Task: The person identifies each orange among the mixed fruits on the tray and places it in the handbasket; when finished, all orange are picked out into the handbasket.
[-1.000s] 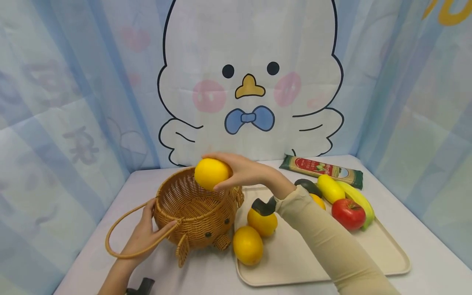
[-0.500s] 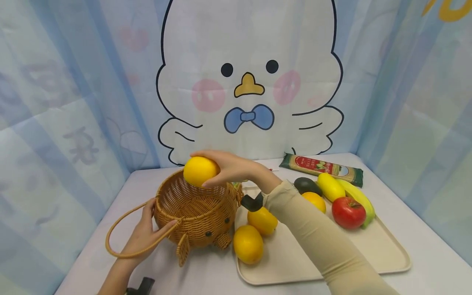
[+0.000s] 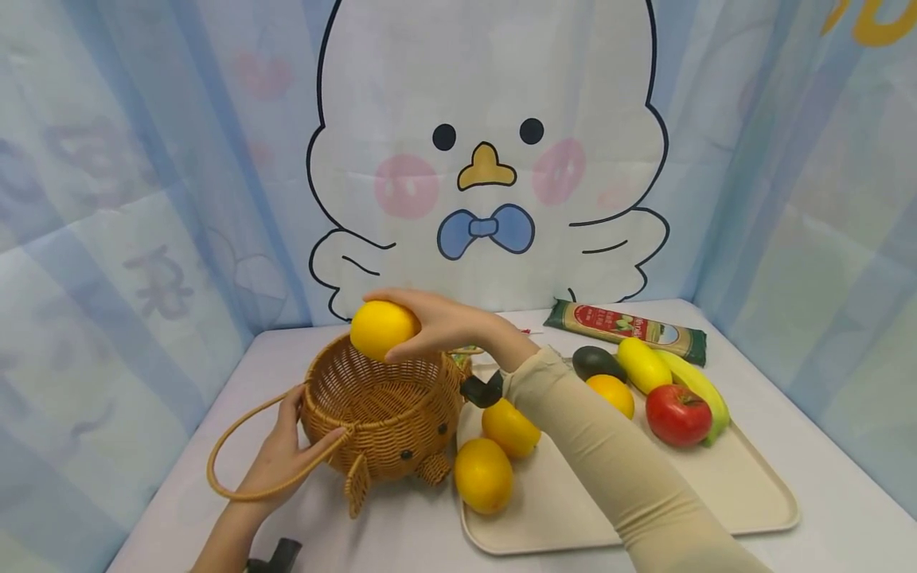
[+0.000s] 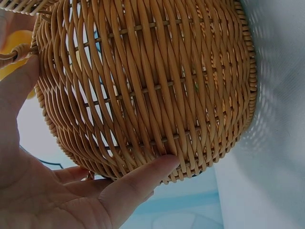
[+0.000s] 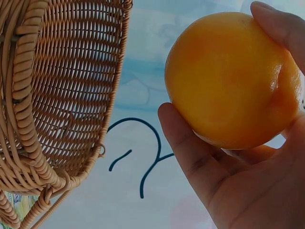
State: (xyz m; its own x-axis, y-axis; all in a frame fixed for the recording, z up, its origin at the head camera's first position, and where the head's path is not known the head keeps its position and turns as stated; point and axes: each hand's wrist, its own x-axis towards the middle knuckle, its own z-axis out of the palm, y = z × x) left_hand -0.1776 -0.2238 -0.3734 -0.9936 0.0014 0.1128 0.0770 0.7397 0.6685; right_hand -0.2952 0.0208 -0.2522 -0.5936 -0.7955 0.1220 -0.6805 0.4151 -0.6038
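Note:
My right hand (image 3: 451,326) holds an orange (image 3: 383,330) above the opening of a brown wicker basket (image 3: 387,446), near its far rim. In the right wrist view the thumb and fingers wrap the orange (image 5: 231,81), which is apart from the basket. On the near left side, my left hand (image 3: 275,458) grips the basket by its rim and wall. The left wrist view has the thumb at the rim and the fingers (image 4: 143,183) against the woven wall (image 4: 157,95). The visible basket floor is bare. Its hoop handle (image 3: 215,461) hangs out over the left wrist.
A beige tray (image 3: 573,521) right of the basket bears several fruits: oranges (image 3: 483,475), a red apple (image 3: 678,415), a banana (image 3: 698,386), a yellow fruit (image 3: 642,366) and a dark green avocado-like fruit (image 3: 598,363). A green packet (image 3: 626,330) lies behind them.
My right hand has carried the orange leftward and slightly up over the basket, slowing in the last half second. The left hand and the basket stay in place.

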